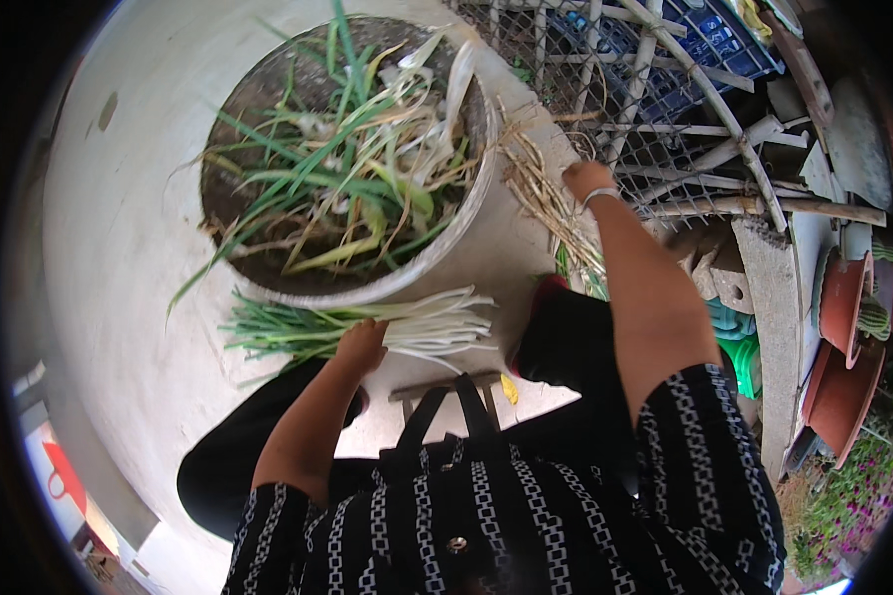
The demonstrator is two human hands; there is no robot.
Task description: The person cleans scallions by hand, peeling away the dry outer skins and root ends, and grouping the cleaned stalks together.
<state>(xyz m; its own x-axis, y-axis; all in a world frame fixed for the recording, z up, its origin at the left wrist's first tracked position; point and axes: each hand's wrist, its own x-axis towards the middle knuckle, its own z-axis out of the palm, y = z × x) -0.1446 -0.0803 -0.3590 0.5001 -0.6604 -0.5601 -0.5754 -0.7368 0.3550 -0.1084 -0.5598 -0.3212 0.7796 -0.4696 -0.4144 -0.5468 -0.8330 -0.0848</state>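
Peeled green onions lie in a bundle on the pale floor, green tops to the left and white stems to the right. My left hand is closed over the middle of this bundle. To the right, a pile of unpeeled, brownish green onions lies on the floor, some green showing at its near end. My right hand, with a bracelet at the wrist, is at that pile's right edge. Its fingers are curled in, and what they hold is hidden.
A round tub holding discarded leaves and peels stands ahead. Wire mesh and poles lean over a blue crate at the far right. Terracotta pots stand at the right. A low stool is between my legs.
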